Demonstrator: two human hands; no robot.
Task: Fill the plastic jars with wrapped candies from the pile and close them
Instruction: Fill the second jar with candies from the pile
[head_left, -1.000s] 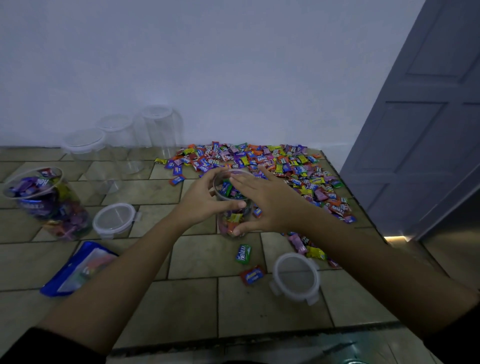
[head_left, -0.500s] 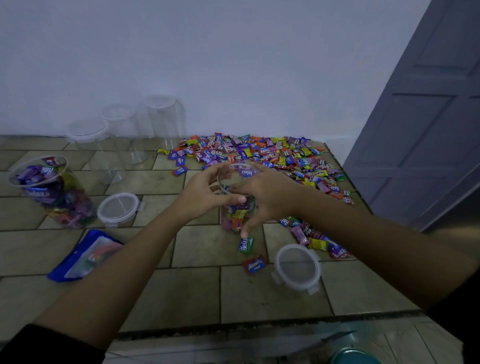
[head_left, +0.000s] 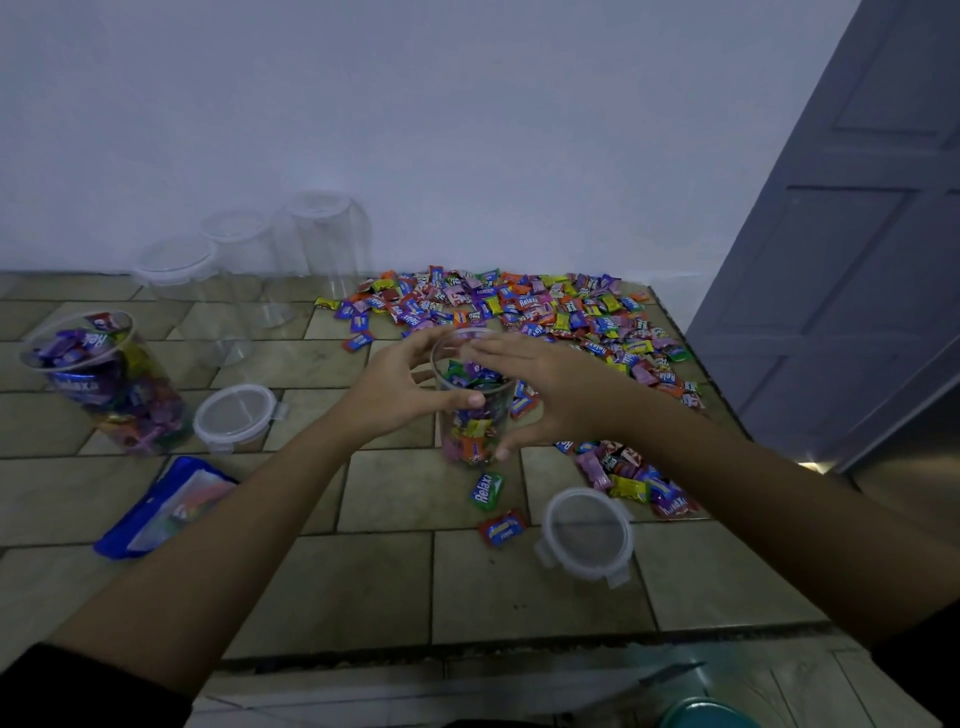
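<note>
The clear plastic jar (head_left: 470, 421) is stood upright on the tiled counter (head_left: 374, 587), with its long axis vertical and its open mouth upward. It is filled most of the way with wrapped candies. It is gripped by the left hand (head_left: 395, 389): the fingers are curled round the far wall at the rim and the thumb is laid across the near wall. The right hand (head_left: 550, 395) is held with its fingers straight and together over the mouth, and its thumb is stretched down to the jar's lower right wall.

The candy pile (head_left: 519, 306) is spread just beyond the fingers and runs back under the right wrist. On the near side of the right thumb, a green candy (head_left: 487, 491) and a red candy (head_left: 503, 529) are seen, with a loose lid (head_left: 587, 535) just beside them. Bare tiles are left from there to the counter's front edge. Well out from the left knuckles, another lid (head_left: 236, 415) and an open, candy-packed jar (head_left: 109, 389) are set.
</note>
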